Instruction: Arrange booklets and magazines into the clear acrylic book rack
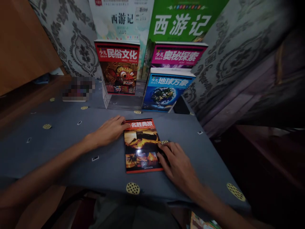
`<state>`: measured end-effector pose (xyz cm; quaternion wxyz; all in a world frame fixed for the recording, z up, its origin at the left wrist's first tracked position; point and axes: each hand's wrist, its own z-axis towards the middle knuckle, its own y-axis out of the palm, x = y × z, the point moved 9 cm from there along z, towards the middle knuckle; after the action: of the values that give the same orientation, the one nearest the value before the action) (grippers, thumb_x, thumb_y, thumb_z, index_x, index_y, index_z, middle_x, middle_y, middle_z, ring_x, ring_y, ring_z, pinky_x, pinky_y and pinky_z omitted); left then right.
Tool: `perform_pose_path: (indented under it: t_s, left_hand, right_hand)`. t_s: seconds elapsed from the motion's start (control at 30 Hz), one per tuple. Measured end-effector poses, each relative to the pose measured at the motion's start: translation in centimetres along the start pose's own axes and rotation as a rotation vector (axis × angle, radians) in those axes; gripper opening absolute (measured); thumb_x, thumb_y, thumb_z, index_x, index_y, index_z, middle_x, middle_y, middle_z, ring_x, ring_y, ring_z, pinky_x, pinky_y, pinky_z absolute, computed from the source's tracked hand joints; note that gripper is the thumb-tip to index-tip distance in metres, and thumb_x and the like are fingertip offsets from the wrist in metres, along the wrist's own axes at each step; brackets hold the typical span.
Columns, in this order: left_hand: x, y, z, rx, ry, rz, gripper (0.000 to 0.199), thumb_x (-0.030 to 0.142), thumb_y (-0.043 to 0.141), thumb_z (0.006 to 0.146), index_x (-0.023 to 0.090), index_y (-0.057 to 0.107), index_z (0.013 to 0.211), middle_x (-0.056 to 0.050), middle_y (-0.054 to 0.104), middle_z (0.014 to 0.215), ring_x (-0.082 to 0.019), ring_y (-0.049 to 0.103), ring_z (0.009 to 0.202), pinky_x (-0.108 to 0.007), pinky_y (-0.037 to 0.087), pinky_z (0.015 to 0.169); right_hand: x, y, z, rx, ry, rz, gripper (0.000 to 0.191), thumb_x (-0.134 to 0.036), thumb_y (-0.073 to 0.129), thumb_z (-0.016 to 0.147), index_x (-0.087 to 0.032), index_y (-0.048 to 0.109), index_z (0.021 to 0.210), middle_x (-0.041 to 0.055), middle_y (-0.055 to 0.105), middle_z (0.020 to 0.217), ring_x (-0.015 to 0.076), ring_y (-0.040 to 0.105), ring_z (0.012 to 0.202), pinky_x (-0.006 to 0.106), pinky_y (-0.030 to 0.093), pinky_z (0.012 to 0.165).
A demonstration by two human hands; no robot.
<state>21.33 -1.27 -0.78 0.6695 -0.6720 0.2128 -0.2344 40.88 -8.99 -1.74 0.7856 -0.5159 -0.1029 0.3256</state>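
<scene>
A paperback book (142,144) with a red title band and a Great Wall photo lies face up in front of me. At its upper left corner is my left hand (114,128), thumb over the edge of the cover and the other fingers curled. My right hand (175,159) grips the lower right edge, its fingers bent against the side of the book. Beyond it, a clear display stand (124,103) carries a red folk-culture book (120,68) on the left. A blue Earth book (166,92) stands on the right, in front of a purple book (177,55).
Taller white (121,28) and green (183,24) books rise at the back, before a patterned curtain (78,41). A dark flat object (181,106) lies beside the stand. A pixelated item (77,89) sits at the far left of the grey tablecloth (71,136). The table's right edge slants toward me.
</scene>
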Motion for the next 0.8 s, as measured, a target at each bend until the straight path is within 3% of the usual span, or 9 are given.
perform_pose_path:
  t_s: [0.1, 0.2, 0.27, 0.33, 0.47, 0.6, 0.8]
  left_hand:
    - [0.2, 0.8, 2.1, 0.023, -0.009, -0.100, 0.036, 0.020, 0.036, 0.100, 0.021, 0.063, 0.125, -0.010, 0.060, 0.116, -0.026, 0.056, 0.107, -0.039, 0.048, 0.091]
    - [0.4, 1.0, 2.9, 0.056, -0.006, -0.150, 0.037, 0.019, 0.035, 0.100, 0.020, 0.064, 0.123, -0.011, 0.061, 0.116, -0.026, 0.056, 0.108, -0.041, 0.049, 0.093]
    - [0.5, 0.9, 2.7, 0.100, 0.002, -0.182, 0.036, 0.020, 0.037, 0.100, 0.020, 0.065, 0.122, -0.011, 0.062, 0.115, -0.026, 0.057, 0.108, -0.041, 0.049, 0.094]
    - [0.5, 0.8, 2.3, 0.147, 0.012, -0.225, 0.034, 0.021, 0.039, 0.100, 0.021, 0.065, 0.122, -0.010, 0.062, 0.116, -0.025, 0.058, 0.109, -0.041, 0.050, 0.096]
    - [0.3, 1.2, 1.4, 0.201, 0.026, -0.272, 0.034, 0.019, 0.039, 0.100, 0.019, 0.064, 0.122, -0.011, 0.064, 0.121, -0.023, 0.060, 0.115, -0.040, 0.049, 0.103]
    - [0.1, 1.9, 1.0, 0.188, 0.034, -0.257, 0.036, 0.011, 0.045, 0.092, 0.019, 0.066, 0.120, -0.011, 0.066, 0.123, -0.025, 0.060, 0.119, -0.043, 0.049, 0.106]
    - [0.0, 2.2, 0.9, 0.203, 0.037, -0.212, 0.042, 0.013, 0.044, 0.093, 0.021, 0.063, 0.130, -0.012, 0.064, 0.131, -0.027, 0.061, 0.121, -0.047, 0.049, 0.106]
  right_hand:
    - [0.2, -0.9, -1.1, -0.001, 0.023, 0.023, 0.026, -0.026, 0.042, 0.103, -0.019, 0.065, 0.112, 0.0122, 0.067, 0.096, 0.0270, 0.063, 0.085, 0.044, 0.059, 0.075]
    - [0.6, -1.3, -0.4, -0.047, 0.049, 0.047, 0.028, -0.027, 0.042, 0.102, -0.018, 0.068, 0.106, 0.0128, 0.068, 0.094, 0.0274, 0.064, 0.084, 0.045, 0.060, 0.073]
    - [0.6, -1.3, 1.0, -0.072, 0.047, 0.087, 0.031, -0.027, 0.040, 0.102, -0.018, 0.069, 0.106, 0.0149, 0.069, 0.100, 0.0292, 0.065, 0.092, 0.048, 0.060, 0.079]
    - [-0.1, -0.8, 3.0, -0.088, 0.014, 0.172, 0.035, -0.027, 0.038, 0.103, -0.017, 0.068, 0.117, 0.0166, 0.068, 0.118, 0.0307, 0.064, 0.110, 0.052, 0.057, 0.093]
    - [-2.3, 2.7, 7.7, -0.210, -0.029, 0.385, 0.051, -0.039, 0.035, 0.105, -0.015, 0.047, 0.149, 0.0170, 0.050, 0.153, 0.0293, 0.046, 0.142, 0.054, 0.041, 0.117]
    - [-3.4, 6.6, 10.8, -0.320, -0.018, 0.505, 0.073, -0.056, 0.033, 0.104, -0.007, 0.031, 0.157, 0.0226, 0.035, 0.162, 0.0304, 0.031, 0.152, 0.054, 0.031, 0.123]
    - [-1.3, 8.4, 10.7, -0.388, -0.011, 0.520, 0.080, -0.066, 0.029, 0.101, -0.010, 0.027, 0.159, 0.0200, 0.028, 0.165, 0.0293, 0.023, 0.155, 0.053, 0.024, 0.126]
